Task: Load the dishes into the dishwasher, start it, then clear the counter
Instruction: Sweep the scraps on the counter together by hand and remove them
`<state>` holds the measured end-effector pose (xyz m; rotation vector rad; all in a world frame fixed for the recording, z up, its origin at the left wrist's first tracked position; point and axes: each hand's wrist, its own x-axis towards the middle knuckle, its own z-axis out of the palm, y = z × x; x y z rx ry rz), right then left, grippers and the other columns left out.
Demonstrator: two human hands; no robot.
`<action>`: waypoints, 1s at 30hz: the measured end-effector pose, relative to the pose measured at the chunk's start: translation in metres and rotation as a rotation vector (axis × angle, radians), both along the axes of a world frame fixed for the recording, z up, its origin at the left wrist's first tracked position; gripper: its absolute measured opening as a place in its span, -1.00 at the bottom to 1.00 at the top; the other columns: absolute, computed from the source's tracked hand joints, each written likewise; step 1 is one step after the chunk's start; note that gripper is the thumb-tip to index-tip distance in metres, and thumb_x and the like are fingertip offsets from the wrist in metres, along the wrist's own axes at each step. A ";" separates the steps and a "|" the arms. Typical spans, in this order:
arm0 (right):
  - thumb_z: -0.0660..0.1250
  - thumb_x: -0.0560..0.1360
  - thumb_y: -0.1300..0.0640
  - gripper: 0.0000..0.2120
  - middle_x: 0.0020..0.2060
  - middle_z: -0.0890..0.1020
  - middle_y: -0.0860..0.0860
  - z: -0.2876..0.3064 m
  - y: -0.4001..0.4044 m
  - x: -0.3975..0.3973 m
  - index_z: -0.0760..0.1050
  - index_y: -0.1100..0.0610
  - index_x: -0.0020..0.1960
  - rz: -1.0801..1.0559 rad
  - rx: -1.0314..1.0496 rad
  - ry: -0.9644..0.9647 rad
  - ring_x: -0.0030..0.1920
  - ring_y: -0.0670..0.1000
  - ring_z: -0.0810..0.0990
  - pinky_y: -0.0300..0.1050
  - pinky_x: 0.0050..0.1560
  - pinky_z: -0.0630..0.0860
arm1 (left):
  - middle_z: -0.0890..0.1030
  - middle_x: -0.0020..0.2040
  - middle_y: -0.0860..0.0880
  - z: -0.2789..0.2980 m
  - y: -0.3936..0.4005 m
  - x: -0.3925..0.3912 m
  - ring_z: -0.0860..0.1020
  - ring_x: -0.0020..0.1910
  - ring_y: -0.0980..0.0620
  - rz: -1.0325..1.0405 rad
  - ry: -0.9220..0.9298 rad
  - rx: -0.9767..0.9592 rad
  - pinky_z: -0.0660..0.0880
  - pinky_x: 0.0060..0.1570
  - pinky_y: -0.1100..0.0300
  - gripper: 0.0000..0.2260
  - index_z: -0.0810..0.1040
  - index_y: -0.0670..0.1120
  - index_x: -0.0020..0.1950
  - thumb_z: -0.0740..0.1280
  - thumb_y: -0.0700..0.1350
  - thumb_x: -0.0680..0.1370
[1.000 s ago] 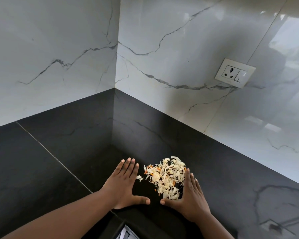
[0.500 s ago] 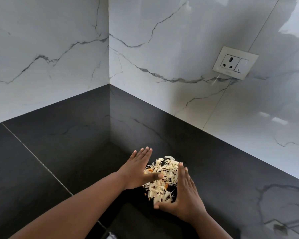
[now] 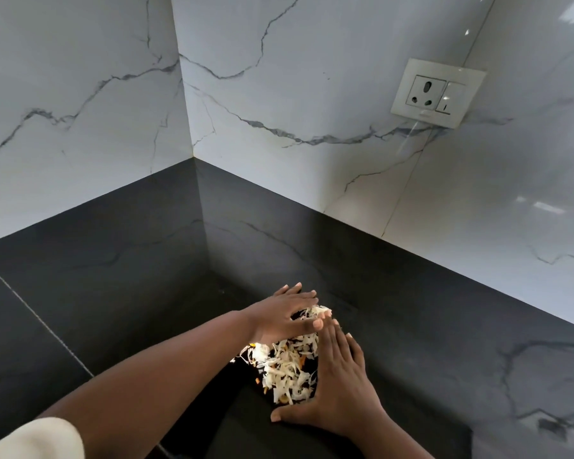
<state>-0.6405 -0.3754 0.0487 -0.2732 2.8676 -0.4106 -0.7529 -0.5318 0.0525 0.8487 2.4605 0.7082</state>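
Hands: both flat, fingers straight, nothing gripped, cupping scraps from two sides.
Left hand: at far-left edge of scraps, palm turned toward them, thumb laid across top of heap.
Right hand: on near-right edge, little-finger side down on surface, thumb spread toward body.
Scraps: loose pale shreds with a few orange bits, heaped between both palms, touching both.
Long axis of heap: roughly from far tip under left thumb toward near gap at right thumb.
Nearer hand: right, closer to body; left farther out, toward wall corner.
Open side: near-left, facing body; likely way out for a sweep or a scoop, judged from palms.
Surface: dark stone, seam line at left.
Beyond: marble wall, socket high on right, well apart.
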 end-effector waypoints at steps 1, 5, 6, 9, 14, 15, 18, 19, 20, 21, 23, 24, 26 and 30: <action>0.16 0.01 -0.71 0.45 0.42 -0.52 -0.11 0.000 0.000 0.000 -0.58 0.07 0.44 0.000 -0.006 0.004 0.39 -0.13 -0.57 0.02 0.49 -0.36 | 0.06 0.58 0.11 -0.001 -0.004 0.003 -0.21 0.54 0.16 0.003 -0.027 0.011 -0.21 0.52 0.06 -0.13 0.13 0.04 0.57 -0.04 0.53 0.40; 0.17 0.02 -0.70 0.44 0.42 -0.52 -0.14 0.001 0.001 0.001 -0.59 0.04 0.44 -0.014 -0.035 0.023 0.42 -0.13 -0.52 0.02 0.50 -0.33 | 0.14 0.57 0.06 0.007 -0.015 0.023 -0.05 0.56 0.08 0.052 -0.187 0.093 0.03 0.50 -0.04 -0.19 0.22 0.18 0.52 0.09 0.55 0.36; 0.17 0.02 -0.70 0.44 0.42 -0.52 -0.14 0.001 0.000 0.001 -0.60 0.04 0.43 -0.017 -0.043 0.030 0.43 -0.13 -0.51 0.01 0.50 -0.32 | 0.20 0.55 0.05 0.012 -0.018 0.028 0.07 0.54 0.09 0.055 -0.227 0.153 0.12 0.47 0.01 -0.19 0.26 0.16 0.51 0.10 0.54 0.36; 0.17 0.02 -0.70 0.43 0.42 -0.52 -0.15 0.002 0.000 0.003 -0.62 0.00 0.42 -0.034 -0.076 0.042 0.43 -0.13 -0.51 -0.02 0.50 -0.32 | 0.28 0.51 0.07 0.024 -0.034 0.039 0.21 0.48 0.12 0.149 -0.239 0.278 0.20 0.44 0.05 -0.13 0.27 0.17 0.49 0.06 0.60 0.29; 0.15 0.01 -0.71 0.40 0.44 -0.50 -0.13 0.005 -0.001 0.003 -0.59 -0.05 0.44 -0.098 -0.131 0.048 0.46 -0.07 -0.46 -0.04 0.50 -0.27 | -0.14 0.51 0.17 0.027 -0.075 0.054 -0.30 0.44 0.14 0.247 0.028 -0.081 -0.23 0.40 0.14 -0.22 -0.12 0.12 0.58 0.07 0.40 0.48; 0.14 0.01 -0.72 0.39 0.44 -0.50 -0.13 0.005 -0.002 0.003 -0.59 -0.06 0.43 -0.112 -0.135 0.047 0.46 -0.07 -0.46 -0.03 0.50 -0.26 | -0.22 0.47 0.19 0.023 -0.082 0.059 -0.35 0.39 0.16 0.233 0.068 -0.161 -0.30 0.35 0.18 -0.18 -0.19 0.06 0.58 0.08 0.40 0.48; 0.10 0.05 -0.72 0.34 0.45 -0.47 -0.11 0.005 -0.002 -0.002 -0.57 -0.06 0.43 -0.152 -0.152 0.051 0.47 -0.06 -0.44 -0.03 0.50 -0.26 | -0.33 0.53 0.08 0.000 -0.096 0.072 -0.43 0.44 0.11 0.177 0.174 -0.335 -0.43 0.41 0.15 0.01 -0.34 -0.01 0.55 0.06 0.54 0.39; 0.08 0.06 -0.71 0.32 0.47 -0.44 -0.09 0.005 -0.002 -0.005 -0.55 -0.05 0.44 -0.161 -0.156 0.051 0.48 -0.07 -0.42 -0.04 0.49 -0.27 | -0.35 0.53 0.05 -0.007 -0.096 0.076 -0.45 0.45 0.09 0.177 0.202 -0.370 -0.44 0.43 0.12 0.05 -0.37 -0.02 0.53 0.04 0.58 0.36; 0.06 0.07 -0.71 0.32 0.49 -0.39 -0.08 0.005 -0.002 -0.009 -0.51 -0.03 0.47 -0.163 -0.158 0.048 0.48 -0.08 -0.39 -0.06 0.50 -0.27 | -0.37 0.52 0.03 -0.011 -0.093 0.080 -0.46 0.46 0.06 0.191 0.224 -0.386 -0.44 0.44 0.09 0.08 -0.39 -0.04 0.53 0.01 0.61 0.33; 0.05 0.07 -0.72 0.32 0.52 -0.34 -0.07 0.005 -0.002 -0.013 -0.45 -0.01 0.50 -0.153 -0.155 0.047 0.49 -0.10 -0.37 -0.06 0.50 -0.28 | -0.39 0.51 0.01 -0.012 -0.087 0.084 -0.46 0.45 0.04 0.217 0.236 -0.384 -0.43 0.45 0.06 0.11 -0.39 -0.05 0.52 -0.01 0.64 0.29; 0.03 0.06 -0.72 0.33 0.55 -0.23 -0.06 0.005 0.000 -0.021 -0.34 0.03 0.55 -0.111 -0.146 0.044 0.49 -0.14 -0.32 -0.09 0.51 -0.27 | -0.42 0.49 -0.03 -0.013 -0.068 0.095 -0.47 0.45 0.00 0.256 0.235 -0.337 -0.41 0.45 0.04 0.16 -0.40 -0.08 0.52 -0.02 0.66 0.26; 0.02 0.06 -0.72 0.33 0.56 -0.19 -0.06 0.005 0.001 -0.025 -0.29 0.03 0.56 -0.085 -0.147 0.042 0.48 -0.17 -0.31 -0.10 0.51 -0.27 | -0.42 0.49 -0.04 -0.013 -0.058 0.099 -0.47 0.45 -0.01 0.258 0.232 -0.304 -0.40 0.45 0.05 0.18 -0.41 -0.10 0.51 0.00 0.66 0.25; -0.01 0.05 -0.72 0.31 0.56 -0.12 -0.08 0.004 0.005 -0.030 -0.23 0.02 0.57 -0.030 -0.154 0.032 0.46 -0.20 -0.30 -0.13 0.50 -0.28 | -0.42 0.50 -0.02 -0.013 -0.045 0.105 -0.46 0.46 0.03 0.233 0.236 -0.253 -0.37 0.47 0.09 0.19 -0.44 -0.11 0.49 0.04 0.65 0.26; 0.06 0.08 -0.68 0.25 0.54 -0.10 -0.17 0.005 0.010 -0.032 -0.17 -0.04 0.57 0.126 -0.136 0.010 0.46 -0.26 -0.33 -0.15 0.50 -0.30 | -0.35 0.51 0.10 -0.012 -0.045 0.102 -0.41 0.47 0.14 0.230 0.245 -0.180 -0.36 0.46 0.18 0.16 -0.44 -0.04 0.48 0.11 0.62 0.28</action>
